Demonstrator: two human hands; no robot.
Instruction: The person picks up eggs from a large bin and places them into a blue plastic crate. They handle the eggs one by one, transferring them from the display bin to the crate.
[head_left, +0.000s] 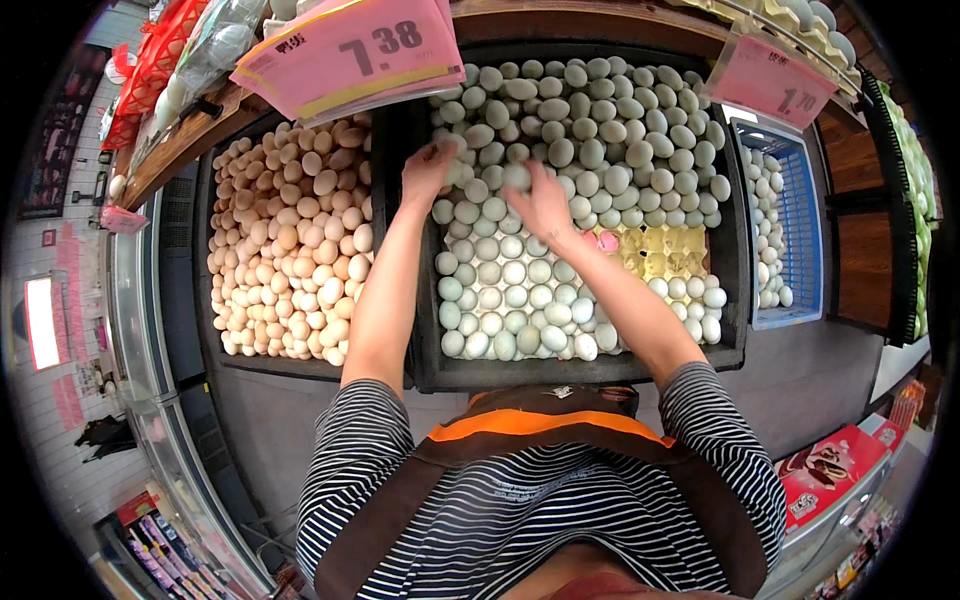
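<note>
In front of me a black bin (517, 371) holds a heap of pale grey-green eggs (589, 154). My left hand (427, 174) is at the bin's left side, its fingers closed around a pale egg (453, 142), blurred by motion. Near the middle, my right hand (544, 204) has another blurred pale egg (516, 177) between thumb and fingers. Below the heap, rows of eggs (491, 296) sit in a light egg tray. A yellowish egg tray (666, 251) with bare cups lies to the right of my right forearm, beside a small pink object (607, 241).
Brown eggs (300, 240) fill a second bin on the left. A blue plastic basket (802, 225) with more eggs stands at the right. Pink price signs (367, 60) hang over the bins' far edge from a wooden shelf (180, 150). A glass-fronted case (154, 300) runs along the left.
</note>
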